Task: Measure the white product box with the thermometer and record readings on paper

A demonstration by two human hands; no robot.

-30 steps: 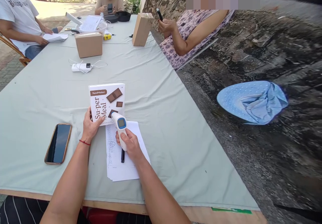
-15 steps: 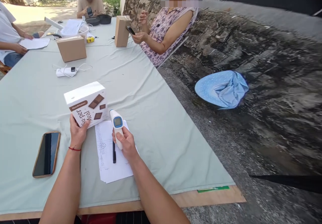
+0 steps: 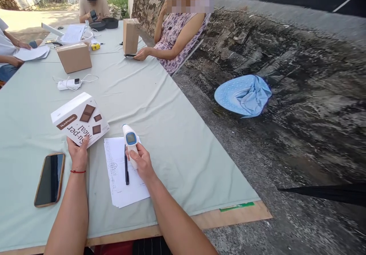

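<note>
My left hand (image 3: pixel 77 152) grips the lower edge of a white box (image 3: pixel 81 122) printed with "NutriMotion", "Su-per Meal" and brown chocolate pieces; the box is tilted. In my right hand (image 3: pixel 142 162) is a white infrared thermometer (image 3: pixel 131 142) with a blue-framed screen, its head pointing away from me. Below it, a black pen (image 3: pixel 126 171) lies on a stack of printed paper sheets (image 3: pixel 117 194) with handwritten marks. To the left of my left forearm lies a smartphone (image 3: pixel 49 179) in a brown case, screen dark.
On the pale green tablecloth (image 3: pixel 185 163) are a white device with a cable (image 3: pixel 68 84), two cardboard boxes (image 3: pixel 74 59) and a white basket of papers (image 3: pixel 73 33). Several people sit around the table; one at the right (image 3: pixel 180 37) holds a phone. A blue hat (image 3: pixel 243 95) is right of the table.
The white box has shifted left and turned, showing more of its printed face. The person at the right has lowered a phone to the table and raised the other hand toward the head.
</note>
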